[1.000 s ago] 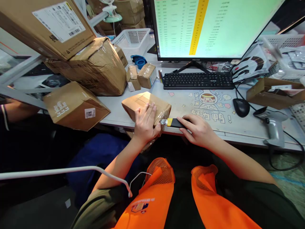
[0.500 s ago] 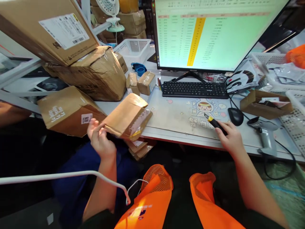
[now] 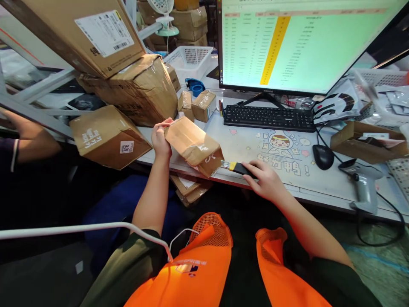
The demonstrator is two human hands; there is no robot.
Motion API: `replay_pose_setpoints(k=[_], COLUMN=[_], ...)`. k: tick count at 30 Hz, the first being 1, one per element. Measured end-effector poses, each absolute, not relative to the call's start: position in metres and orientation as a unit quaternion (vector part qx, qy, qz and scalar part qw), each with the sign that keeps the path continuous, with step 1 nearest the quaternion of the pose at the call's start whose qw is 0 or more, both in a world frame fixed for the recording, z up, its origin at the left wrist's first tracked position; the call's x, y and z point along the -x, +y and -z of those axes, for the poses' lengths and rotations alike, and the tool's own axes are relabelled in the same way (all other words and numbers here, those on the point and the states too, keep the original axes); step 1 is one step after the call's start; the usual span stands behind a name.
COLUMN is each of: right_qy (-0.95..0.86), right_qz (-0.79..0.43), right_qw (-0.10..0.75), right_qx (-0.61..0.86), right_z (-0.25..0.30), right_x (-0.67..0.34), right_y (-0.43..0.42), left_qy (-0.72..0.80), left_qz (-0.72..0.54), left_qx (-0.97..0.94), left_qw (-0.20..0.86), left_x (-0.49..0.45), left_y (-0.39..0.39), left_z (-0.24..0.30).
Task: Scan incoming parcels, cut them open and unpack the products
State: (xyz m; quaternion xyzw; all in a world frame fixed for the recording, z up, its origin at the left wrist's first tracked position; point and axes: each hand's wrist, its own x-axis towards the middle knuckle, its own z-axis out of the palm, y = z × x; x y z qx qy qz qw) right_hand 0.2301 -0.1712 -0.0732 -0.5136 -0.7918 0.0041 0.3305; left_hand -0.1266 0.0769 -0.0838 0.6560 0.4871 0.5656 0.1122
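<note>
A small brown cardboard box (image 3: 191, 140) is tilted above the front edge of the desk, with clear tape shining on its near end. Its far left end is gripped by my left hand (image 3: 162, 138). My right hand (image 3: 263, 179) is closed around a black and yellow utility knife (image 3: 238, 167). The knife's blade points left and reaches the taped right end of the box; whether it has cut in cannot be made out. Under the box lies the pale desk mat (image 3: 246, 149) with a cartoon print.
Larger cartons (image 3: 108, 136) crowd the left, near another person's arm (image 3: 35, 136). Behind are two small boxes (image 3: 204, 105), a keyboard (image 3: 268, 117) and a monitor (image 3: 300, 51). A mouse (image 3: 323, 156), barcode scanner (image 3: 364, 187) and open box (image 3: 367, 143) are on the right.
The box has been turned so its taped end faces right, and my left hand has shifted up and right with it. My right hand has brought the knife leftward to the box.
</note>
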Motion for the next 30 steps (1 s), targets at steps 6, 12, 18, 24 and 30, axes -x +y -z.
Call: replay_pose_setpoints(k=[6,12,18,24,30], right_qy=[-0.832,-0.839,-0.838,-0.850,-0.723], right_qz=[0.047,0.060,0.077,0.071,0.094], right_qw=[0.309,0.321,0.343,0.337,0.420], right_qx=[0.458,0.434,0.417,0.398,0.541], right_z=[0.079,0.087,0.096,0.098,0.092], right_x=[-0.198,-0.191,-0.194,-0.198,-0.251], right_y=[-0.151,-0.130,-0.122,-0.112,-0.104], left_qy=[0.385,0.366,0.353,0.359,0.364], left_qz=[-0.501,-0.437,-0.402,-0.408,-0.424], left_qx=[-0.775,-0.819,-0.843,-0.835,-0.823], left_qw=[-0.023,-0.066,-0.056,-0.083,-0.095], left_x=[0.104,0.109,0.117,0.116,0.114], left_y=[-0.016,-0.028,-0.021,-0.029,-0.033], left_z=[0.097,0.101,0.091,0.092,0.096])
